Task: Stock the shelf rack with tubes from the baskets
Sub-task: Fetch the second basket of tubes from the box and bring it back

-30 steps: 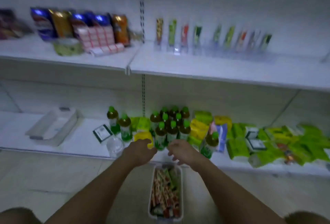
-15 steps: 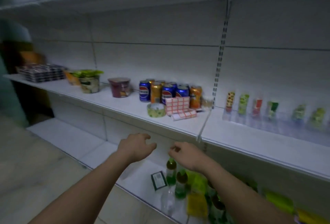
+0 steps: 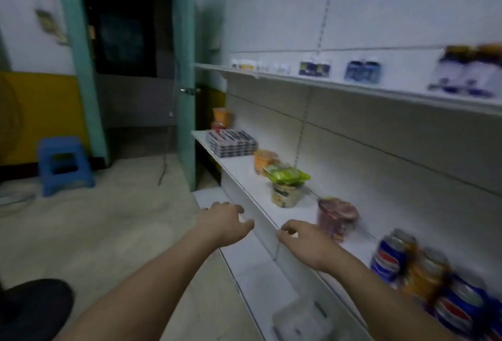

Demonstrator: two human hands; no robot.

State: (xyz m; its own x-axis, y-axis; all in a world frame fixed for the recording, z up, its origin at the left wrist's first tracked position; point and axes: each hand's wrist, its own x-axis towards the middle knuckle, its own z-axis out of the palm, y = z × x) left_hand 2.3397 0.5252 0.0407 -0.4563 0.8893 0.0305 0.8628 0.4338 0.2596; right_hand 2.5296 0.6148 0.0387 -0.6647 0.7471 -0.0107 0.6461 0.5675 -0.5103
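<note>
White metal shelf rack [image 3: 245, 175] fills the right of the frame; no tubes or full baskets are seen. Left hand [image 3: 222, 222] and right hand [image 3: 304, 243], lower centre, are loosely curled and empty. Probably best: a basket gets located first, then grabbed two-handed.

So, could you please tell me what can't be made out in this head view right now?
- Cans: motion-blurred, and the right edge cuts the row off.
- Top-shelf packages: too blurred and small to identify.
- Clear basket: blurred, contents unclear.
- Tubes: none in view.
- Doorway: too dark.
</note>
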